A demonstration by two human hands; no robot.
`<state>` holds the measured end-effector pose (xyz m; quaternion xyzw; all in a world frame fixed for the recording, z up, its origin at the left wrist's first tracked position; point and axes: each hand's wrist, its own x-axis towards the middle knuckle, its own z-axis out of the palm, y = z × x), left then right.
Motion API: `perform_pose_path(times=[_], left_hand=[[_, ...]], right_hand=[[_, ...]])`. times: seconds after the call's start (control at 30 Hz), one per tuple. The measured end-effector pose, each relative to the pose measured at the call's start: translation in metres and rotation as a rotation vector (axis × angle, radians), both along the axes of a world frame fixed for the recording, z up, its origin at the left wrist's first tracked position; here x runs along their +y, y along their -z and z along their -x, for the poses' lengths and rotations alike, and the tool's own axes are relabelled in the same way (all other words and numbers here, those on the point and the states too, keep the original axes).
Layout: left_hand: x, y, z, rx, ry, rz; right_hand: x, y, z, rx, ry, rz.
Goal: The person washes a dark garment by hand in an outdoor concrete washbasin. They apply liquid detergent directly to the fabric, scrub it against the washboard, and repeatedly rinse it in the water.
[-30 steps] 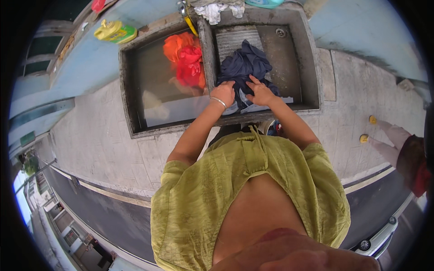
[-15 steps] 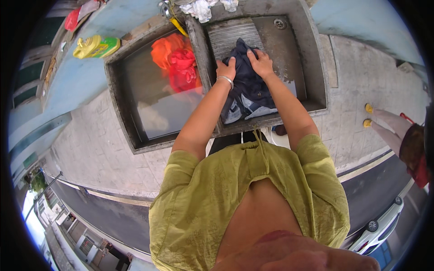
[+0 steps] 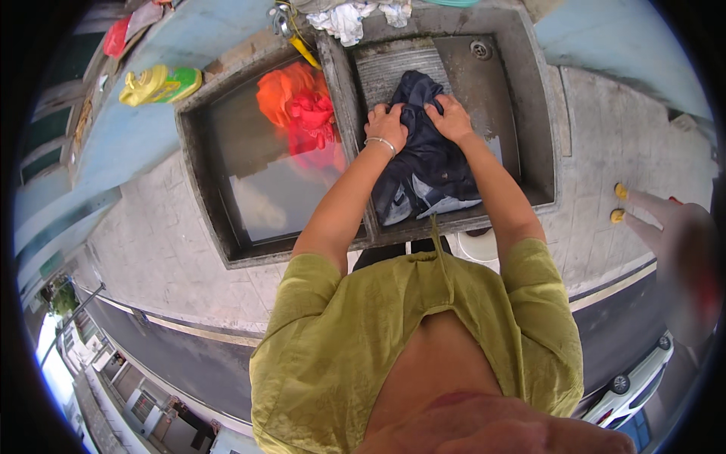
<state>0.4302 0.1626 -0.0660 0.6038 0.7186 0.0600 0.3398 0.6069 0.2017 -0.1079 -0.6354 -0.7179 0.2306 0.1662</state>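
Observation:
A wet, dark navy garment [image 3: 425, 144] with pale grey patches at its near end lies bunched over the ribbed washing slab [image 3: 401, 69] in the right basin of a concrete sink [image 3: 538, 113]. My left hand [image 3: 387, 125], with a silver bangle at its wrist, grips the garment's left side. My right hand [image 3: 451, 119] clasps its right side, fingers curled into the cloth. The garment's top end pokes up between both hands. In the water of the left basin float an orange cloth [image 3: 283, 91] and a red cloth [image 3: 311, 117].
A yellow jug with a green label [image 3: 161, 85] stands at the left basin's far left corner. A tap with a yellow end [image 3: 304, 51] hangs over the divider. White cloths [image 3: 340, 23] lie on the back rim. Another person's legs [image 3: 643, 208] are at the right, beyond the sink.
Both hands have drawn slightly nearer to me on the navy garment, and more of its top end shows beyond them. The view has shifted a little.

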Motion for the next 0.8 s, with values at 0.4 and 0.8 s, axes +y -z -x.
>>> perform_pose_path(times=[0.4, 0.8], left_hand=[[0.004, 0.034, -0.002, -0.476, -0.332, -0.544], [0.044, 0.048, -0.021, 0.068, -0.074, -0.348]], right_hand=[[0.003, -0.049, 0.028, 0.171, -0.220, 0.139], [0.043, 0.011, 0.039, 0.087, -0.070, -0.189]])
